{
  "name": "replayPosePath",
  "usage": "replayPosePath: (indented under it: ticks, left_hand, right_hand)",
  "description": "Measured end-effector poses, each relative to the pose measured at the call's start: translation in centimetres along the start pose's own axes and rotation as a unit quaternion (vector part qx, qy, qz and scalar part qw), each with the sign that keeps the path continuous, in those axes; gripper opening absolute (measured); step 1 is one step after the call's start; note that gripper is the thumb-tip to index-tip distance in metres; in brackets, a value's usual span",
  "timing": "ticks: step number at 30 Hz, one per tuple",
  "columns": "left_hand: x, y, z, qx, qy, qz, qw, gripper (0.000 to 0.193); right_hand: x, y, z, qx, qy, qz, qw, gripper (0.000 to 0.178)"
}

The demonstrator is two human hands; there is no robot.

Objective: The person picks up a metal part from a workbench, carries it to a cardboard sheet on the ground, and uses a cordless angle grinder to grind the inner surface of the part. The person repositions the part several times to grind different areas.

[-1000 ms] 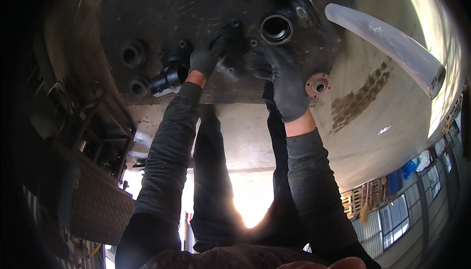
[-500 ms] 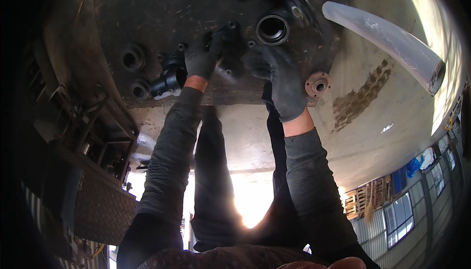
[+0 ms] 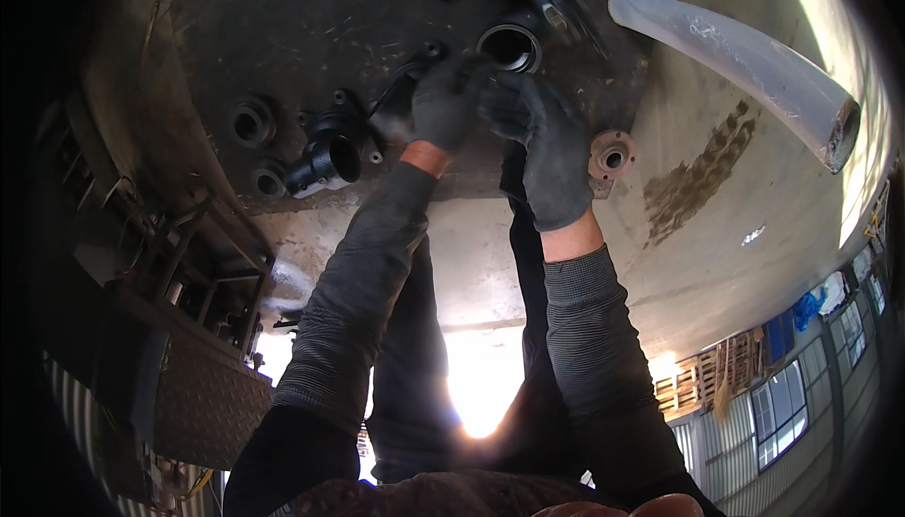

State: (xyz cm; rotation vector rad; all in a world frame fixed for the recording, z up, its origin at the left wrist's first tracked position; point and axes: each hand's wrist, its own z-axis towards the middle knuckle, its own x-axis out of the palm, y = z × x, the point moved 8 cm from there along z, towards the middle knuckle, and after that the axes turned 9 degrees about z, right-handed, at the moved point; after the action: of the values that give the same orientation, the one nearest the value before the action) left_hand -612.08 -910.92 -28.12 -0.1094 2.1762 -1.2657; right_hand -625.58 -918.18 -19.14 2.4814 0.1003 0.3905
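Both my hands wear dark grey gloves and meet over the dark sheet point(image 3: 311, 27). My left hand point(image 3: 451, 107) lies across a black cast part point(image 3: 403, 79) and covers much of it; the fingers are blurred and partly hidden. My right hand point(image 3: 547, 140) is beside it with curled fingers pointing left, close to the left fingertips. Anything between those fingers is too small or hidden to make out. Just beyond the hands is a black housing with a round opening point(image 3: 509, 48). A black elbow-shaped pipe fitting point(image 3: 325, 159) rests left of my left hand.
Two black rings point(image 3: 253, 121) point(image 3: 270, 180) lie at the left of the sheet. A reddish round flange point(image 3: 613, 156) sits right of my right hand. Farther right are a long pale tube point(image 3: 735, 60) and a dark stain on the floor. A metal frame point(image 3: 203, 262) stands at the left.
My left hand has moved right, over the cast part and up to my right hand. The right hand stays nearly in place. The view has shifted slightly.
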Motion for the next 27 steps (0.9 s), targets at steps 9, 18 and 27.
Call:
replayPosePath:
  ticks: [9,18,27]
  left_hand:
    - [-13.1,8.7,-1.8,0.016,-0.038,0.282,0.959,0.033]
    - [-6.5,14.2,-1.6,-0.094,0.194,0.018,0.976,0.043]
    - [-5.6,8.9,-4.8,0.112,0.176,0.223,0.952,0.043]
  right_hand:
    - [-0.5,-1.0,0.2,0.032,0.018,-0.048,0.998,0.037]
    - [-6.9,-15.1,1.9,0.231,-0.121,-0.15,0.954,0.053]
    - [-2.1,-20.6,0.6,0.118,0.151,0.017,0.981,0.056]
